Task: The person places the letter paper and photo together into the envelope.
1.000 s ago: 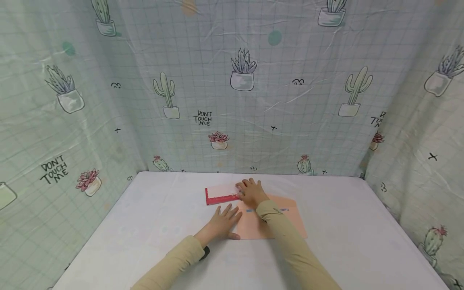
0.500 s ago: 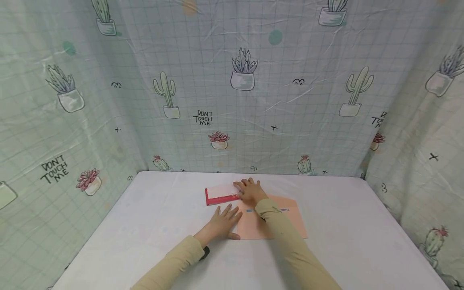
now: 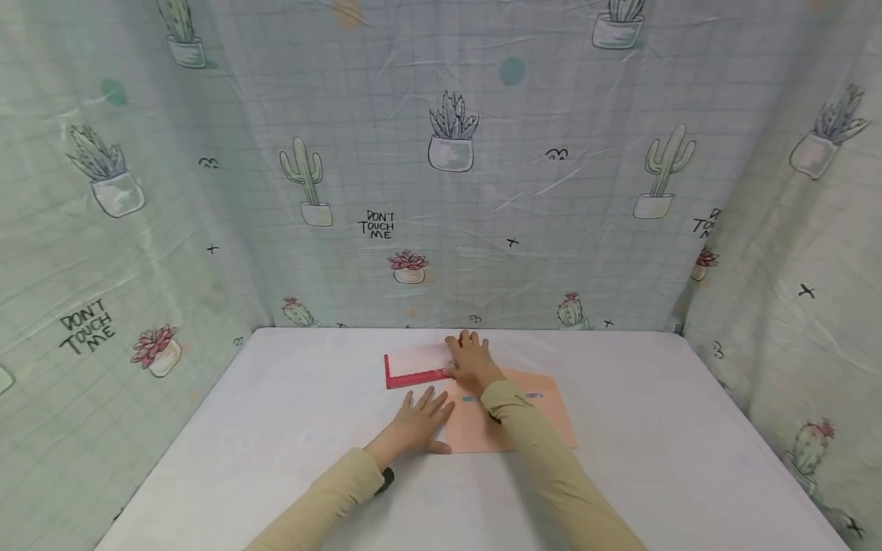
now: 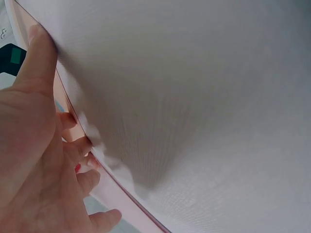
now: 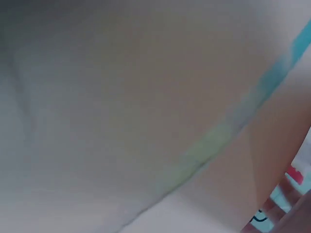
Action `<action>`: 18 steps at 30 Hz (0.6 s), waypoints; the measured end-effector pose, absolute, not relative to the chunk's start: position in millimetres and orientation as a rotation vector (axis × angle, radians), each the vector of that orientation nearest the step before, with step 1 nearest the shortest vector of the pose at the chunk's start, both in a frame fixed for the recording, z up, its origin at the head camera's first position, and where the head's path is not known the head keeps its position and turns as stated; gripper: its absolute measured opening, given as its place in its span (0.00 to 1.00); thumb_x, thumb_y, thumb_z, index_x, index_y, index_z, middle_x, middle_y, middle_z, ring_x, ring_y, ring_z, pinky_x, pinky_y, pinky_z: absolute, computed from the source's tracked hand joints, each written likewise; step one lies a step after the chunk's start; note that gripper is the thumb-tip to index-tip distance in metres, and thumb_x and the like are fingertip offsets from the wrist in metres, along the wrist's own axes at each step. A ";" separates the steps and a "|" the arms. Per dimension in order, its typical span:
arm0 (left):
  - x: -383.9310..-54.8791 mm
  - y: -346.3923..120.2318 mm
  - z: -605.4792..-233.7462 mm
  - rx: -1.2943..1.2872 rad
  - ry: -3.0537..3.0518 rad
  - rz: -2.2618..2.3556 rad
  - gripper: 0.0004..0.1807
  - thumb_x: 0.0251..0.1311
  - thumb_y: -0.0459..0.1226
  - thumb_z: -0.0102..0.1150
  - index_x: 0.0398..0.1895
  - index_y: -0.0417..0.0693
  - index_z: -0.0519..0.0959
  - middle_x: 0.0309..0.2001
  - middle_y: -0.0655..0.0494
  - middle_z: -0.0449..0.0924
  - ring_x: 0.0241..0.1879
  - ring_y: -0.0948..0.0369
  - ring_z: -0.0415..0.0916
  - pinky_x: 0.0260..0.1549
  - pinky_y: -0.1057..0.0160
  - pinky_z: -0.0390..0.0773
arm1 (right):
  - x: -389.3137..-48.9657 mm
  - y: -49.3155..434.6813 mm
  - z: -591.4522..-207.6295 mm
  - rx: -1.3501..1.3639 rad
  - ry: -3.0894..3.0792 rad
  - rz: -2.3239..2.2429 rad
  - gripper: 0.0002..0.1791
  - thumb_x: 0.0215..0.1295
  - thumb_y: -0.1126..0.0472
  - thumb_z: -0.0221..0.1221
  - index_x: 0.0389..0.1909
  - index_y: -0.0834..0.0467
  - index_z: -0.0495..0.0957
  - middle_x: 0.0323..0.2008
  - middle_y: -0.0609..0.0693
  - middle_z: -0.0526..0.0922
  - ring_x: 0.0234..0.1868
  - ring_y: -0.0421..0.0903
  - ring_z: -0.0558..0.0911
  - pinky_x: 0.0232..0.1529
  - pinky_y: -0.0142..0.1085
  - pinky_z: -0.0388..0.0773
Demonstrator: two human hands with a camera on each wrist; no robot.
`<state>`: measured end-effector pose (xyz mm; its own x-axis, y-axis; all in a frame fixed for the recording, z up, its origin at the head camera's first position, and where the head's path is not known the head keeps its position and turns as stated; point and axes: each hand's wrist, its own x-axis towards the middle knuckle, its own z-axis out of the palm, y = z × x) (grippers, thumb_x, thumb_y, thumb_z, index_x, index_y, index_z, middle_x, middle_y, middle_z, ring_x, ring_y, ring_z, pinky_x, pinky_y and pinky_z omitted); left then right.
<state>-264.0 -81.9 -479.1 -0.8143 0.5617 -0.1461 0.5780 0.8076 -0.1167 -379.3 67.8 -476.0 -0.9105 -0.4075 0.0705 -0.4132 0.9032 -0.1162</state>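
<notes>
A peach-coloured envelope (image 3: pixel 475 430) lies flat on the white table, with a broken line of coloured strip across it. Just behind its upper left corner is a flat, pale, card-like piece (image 3: pixel 416 363) with red edging. My left hand (image 3: pixel 415 425) rests with spread fingers at the envelope's left edge; the left wrist view shows its thumb (image 4: pixel 41 58) along that edge. My right hand (image 3: pixel 472 364) reaches over the envelope and touches the right end of the red-edged piece, fingers spread. That end is hidden under the hand. In the right wrist view the peach surface (image 5: pixel 146 97) fills most of the picture.
The white table (image 3: pixel 641 444) extends to both sides and toward the front. A hanging cloth (image 3: pixel 524 191) printed with cacti stands behind the table and along both sides.
The head view has shifted slightly, so everything sits a little further left. My right hand's fingers have moved slightly on the red-edged piece, and a bit of red shows between them. The left hand stays put.
</notes>
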 end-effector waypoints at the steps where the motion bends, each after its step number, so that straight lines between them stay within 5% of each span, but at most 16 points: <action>1: -264.1 -81.7 -478.8 0.915 2.888 -0.237 0.43 0.48 0.63 0.50 0.66 0.54 0.56 0.68 0.53 0.53 0.68 0.49 0.47 0.60 0.41 0.54 | -379.1 67.8 -476.4 0.647 -3.011 0.189 0.34 0.59 0.44 0.53 0.63 0.52 0.55 0.55 0.60 0.64 0.60 0.60 0.61 0.58 0.58 0.57; 18: -265.5 -82.9 -480.8 0.934 2.909 -0.223 0.43 0.48 0.63 0.51 0.66 0.54 0.58 0.68 0.53 0.55 0.68 0.49 0.49 0.60 0.41 0.55 | -381.7 69.9 -484.6 0.672 -2.911 0.129 0.39 0.59 0.46 0.54 0.67 0.49 0.47 0.55 0.57 0.68 0.56 0.57 0.67 0.58 0.54 0.60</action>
<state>-265.5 -82.9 -480.8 -0.8112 0.5726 -0.1188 0.5840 0.8037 -0.1140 -381.7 69.9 -484.6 -0.8881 -0.4285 0.1664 -0.4415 0.8959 -0.0498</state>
